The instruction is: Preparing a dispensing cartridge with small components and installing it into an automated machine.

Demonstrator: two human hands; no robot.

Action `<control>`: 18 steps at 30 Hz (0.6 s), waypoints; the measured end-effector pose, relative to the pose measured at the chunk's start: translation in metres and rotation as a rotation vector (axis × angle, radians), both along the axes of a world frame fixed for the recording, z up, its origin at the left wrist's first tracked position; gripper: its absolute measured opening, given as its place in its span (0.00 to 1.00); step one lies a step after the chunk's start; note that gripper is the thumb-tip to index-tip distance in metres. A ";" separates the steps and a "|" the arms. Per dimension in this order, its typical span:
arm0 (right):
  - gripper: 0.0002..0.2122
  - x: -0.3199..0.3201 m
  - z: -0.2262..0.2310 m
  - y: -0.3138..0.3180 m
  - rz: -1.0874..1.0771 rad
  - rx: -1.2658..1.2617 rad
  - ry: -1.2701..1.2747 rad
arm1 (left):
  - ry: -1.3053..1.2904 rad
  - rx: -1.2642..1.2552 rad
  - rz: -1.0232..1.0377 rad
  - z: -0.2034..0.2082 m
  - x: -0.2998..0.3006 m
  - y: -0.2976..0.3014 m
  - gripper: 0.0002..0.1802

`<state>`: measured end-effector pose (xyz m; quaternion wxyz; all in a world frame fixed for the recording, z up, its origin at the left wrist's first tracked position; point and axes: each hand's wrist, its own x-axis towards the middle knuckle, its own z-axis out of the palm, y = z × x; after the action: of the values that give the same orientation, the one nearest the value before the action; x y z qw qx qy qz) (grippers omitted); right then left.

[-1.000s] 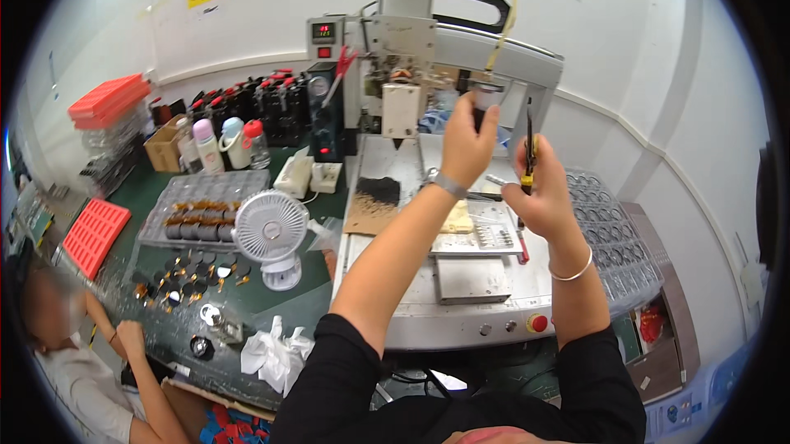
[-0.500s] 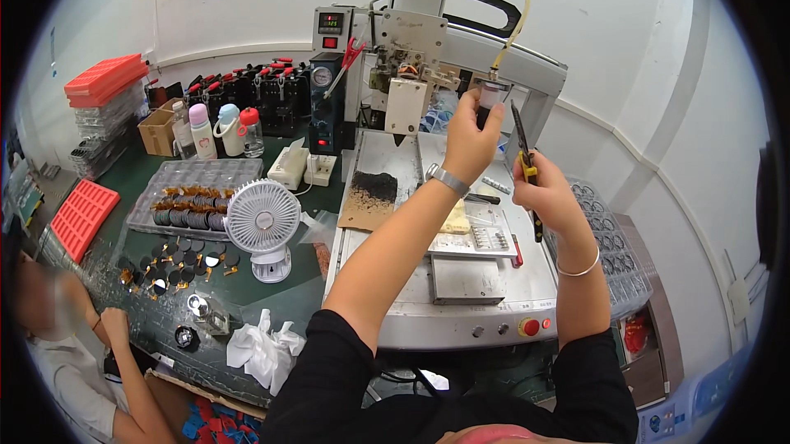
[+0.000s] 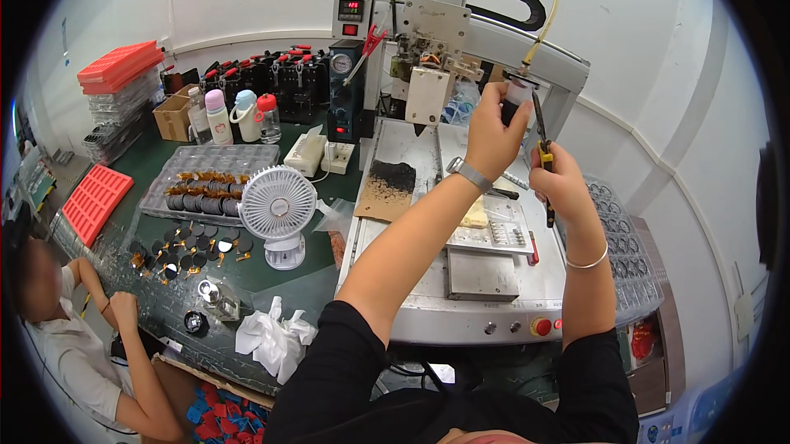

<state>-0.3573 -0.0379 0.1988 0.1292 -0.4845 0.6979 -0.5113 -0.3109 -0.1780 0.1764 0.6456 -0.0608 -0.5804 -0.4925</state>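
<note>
My left hand point(image 3: 494, 138) is raised beside the bench machine, its fingers wrapped round a dispensing syringe barrel point(image 3: 518, 93) with dark contents. A yellow tube point(image 3: 546, 28) runs up from the barrel's capped top. In my right hand point(image 3: 566, 184) is a yellow-and-black utility knife point(image 3: 544, 150), pointing upward. Its dark upper end lies close against the right side of the barrel; whether they touch I cannot tell. Below my hands, a metal fixture plate point(image 3: 485, 236) with a row of small pins rests on the machine bed point(image 3: 395, 300).
The machine head point(image 3: 428, 94) hangs left of my hands. A white fan point(image 3: 278, 205), round dark parts point(image 3: 193, 251), bottles point(image 3: 218, 119) and crumpled tissue point(image 3: 271, 341) occupy the left bench. Clear trays point(image 3: 621, 255) stand at right. Another person's hand point(image 3: 123, 310) is at far left.
The whole view has shifted, so the scene sits further right and slightly lower on the left. My grips on the barrel and knife are unchanged; the knife's upper end now stands nearer the barrel.
</note>
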 end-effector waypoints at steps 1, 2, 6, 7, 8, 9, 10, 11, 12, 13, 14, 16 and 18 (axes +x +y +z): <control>0.09 0.004 0.002 0.000 0.015 0.002 -0.024 | -0.003 0.001 0.003 0.000 0.001 -0.002 0.17; 0.09 0.005 0.002 -0.002 0.017 0.003 -0.027 | -0.014 -0.011 0.013 0.000 0.002 -0.003 0.17; 0.08 0.003 0.002 0.000 0.009 -0.004 -0.049 | -0.045 -0.025 0.012 0.000 0.004 0.001 0.17; 0.08 0.003 0.001 0.000 0.031 -0.012 -0.104 | -0.041 -0.025 0.014 -0.001 0.003 0.000 0.17; 0.08 0.004 0.001 0.001 0.034 -0.012 -0.099 | -0.027 -0.022 0.027 -0.003 0.002 -0.001 0.16; 0.08 0.008 0.001 0.001 0.118 -0.010 -0.187 | -0.016 -0.020 0.040 -0.005 0.002 -0.001 0.16; 0.08 0.014 0.002 0.001 0.203 -0.007 -0.275 | -0.083 0.031 0.045 -0.006 0.002 -0.001 0.15; 0.08 0.023 0.004 0.002 0.251 -0.022 -0.363 | -0.062 0.001 0.072 -0.006 0.001 -0.006 0.14; 0.08 0.029 0.008 0.005 0.289 -0.009 -0.402 | -0.044 -0.027 0.082 -0.004 0.000 -0.003 0.14; 0.08 0.032 0.010 0.006 0.329 0.004 -0.442 | -0.044 -0.043 0.161 -0.004 0.000 0.000 0.14; 0.09 0.033 0.012 0.005 0.303 -0.002 -0.445 | -0.045 -0.028 0.164 -0.003 0.000 0.002 0.14; 0.09 0.032 0.011 0.002 0.311 -0.034 -0.459 | -0.023 -0.018 0.224 -0.002 0.004 -0.005 0.15; 0.10 0.031 0.012 0.004 0.288 -0.024 -0.394 | -0.038 0.015 0.164 -0.001 0.004 -0.003 0.15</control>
<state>-0.3258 -0.0342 0.2107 0.3283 -0.4715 0.5769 -0.5806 -0.3068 -0.1808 0.1752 0.6730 0.0011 -0.5921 -0.4433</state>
